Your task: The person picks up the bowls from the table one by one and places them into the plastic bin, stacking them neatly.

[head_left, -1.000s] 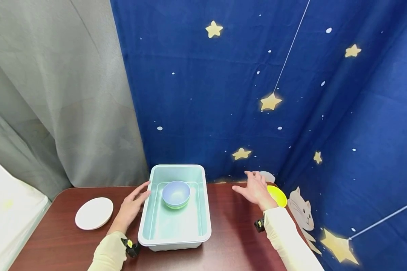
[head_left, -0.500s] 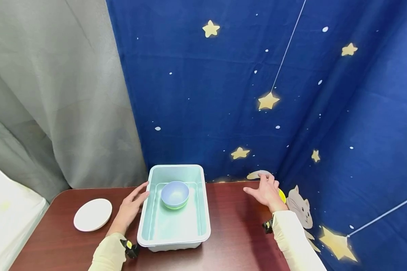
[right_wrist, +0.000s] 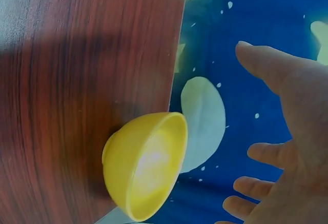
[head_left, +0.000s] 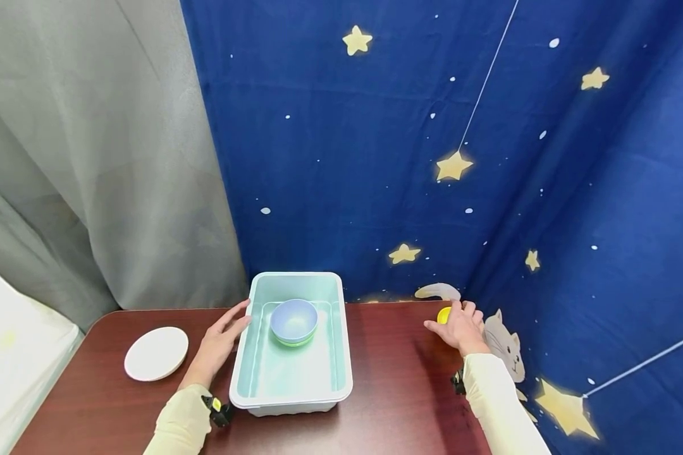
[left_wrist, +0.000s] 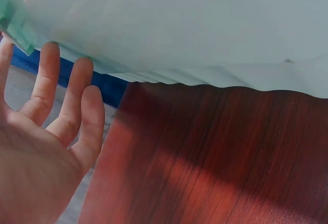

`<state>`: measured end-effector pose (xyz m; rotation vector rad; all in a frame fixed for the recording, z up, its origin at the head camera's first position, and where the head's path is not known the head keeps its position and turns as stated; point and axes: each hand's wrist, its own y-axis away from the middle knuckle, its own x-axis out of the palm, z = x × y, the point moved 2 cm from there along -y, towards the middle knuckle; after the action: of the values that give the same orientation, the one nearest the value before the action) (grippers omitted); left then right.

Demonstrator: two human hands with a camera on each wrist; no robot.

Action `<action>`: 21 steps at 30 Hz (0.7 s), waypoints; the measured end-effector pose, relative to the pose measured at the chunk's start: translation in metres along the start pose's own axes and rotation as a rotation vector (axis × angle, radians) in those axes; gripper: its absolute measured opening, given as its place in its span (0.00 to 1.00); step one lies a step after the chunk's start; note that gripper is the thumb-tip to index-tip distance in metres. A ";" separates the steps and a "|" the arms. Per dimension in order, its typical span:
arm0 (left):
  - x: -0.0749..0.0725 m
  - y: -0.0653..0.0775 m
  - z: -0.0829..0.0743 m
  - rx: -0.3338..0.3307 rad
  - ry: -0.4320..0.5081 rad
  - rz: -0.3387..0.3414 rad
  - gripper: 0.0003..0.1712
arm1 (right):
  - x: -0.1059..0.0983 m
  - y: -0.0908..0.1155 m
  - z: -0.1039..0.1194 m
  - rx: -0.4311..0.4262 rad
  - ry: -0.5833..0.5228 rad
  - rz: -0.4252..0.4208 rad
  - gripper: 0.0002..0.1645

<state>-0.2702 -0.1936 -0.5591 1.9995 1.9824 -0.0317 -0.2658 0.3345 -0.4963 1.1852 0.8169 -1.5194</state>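
- far left, draped grey curtain (head_left: 119,158), soft folds, kinda sheer-looking
- smooth round white plate (head_left: 156,354) lying flat on the reddish-brown wood-grain table (head_left: 387,366), pretty glossy top tbh
- left hand (head_left: 215,351): fingers long and relaxed, not wrapped round anything, tips right at the tub's left side
- the pale mint tub (head_left: 293,382), looks like plastic: rounded rectangle, rolled rim, wavy lower edge in the left wrist view
- nested inside it, a matte periwinkle bowl (head_left: 294,320) sitting in a green bowl (head_left: 295,343), just a sliver of the lower one peeking out
- backdrop's a deep blue curtain (head_left: 347,158) with yellow stars
- yellow bowl (right_wrist: 138,167), smooth and deep with a little foot, mouth up near the table's far right corner
- right hand (head_left: 461,325) just beside it, thumb and fingers spread wide, no grip on it
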 end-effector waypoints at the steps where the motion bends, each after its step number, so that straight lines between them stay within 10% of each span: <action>1: 0.000 0.000 -0.001 -0.001 0.001 -0.003 0.31 | 0.001 -0.001 -0.002 0.009 -0.003 0.004 0.60; 21: 0.001 0.001 -0.002 -0.004 0.015 -0.016 0.32 | 0.021 -0.016 -0.038 0.107 -0.061 0.025 0.66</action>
<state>-0.2693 -0.1919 -0.5573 1.9868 2.0065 -0.0162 -0.2706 0.3673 -0.5285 1.2163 0.6859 -1.5873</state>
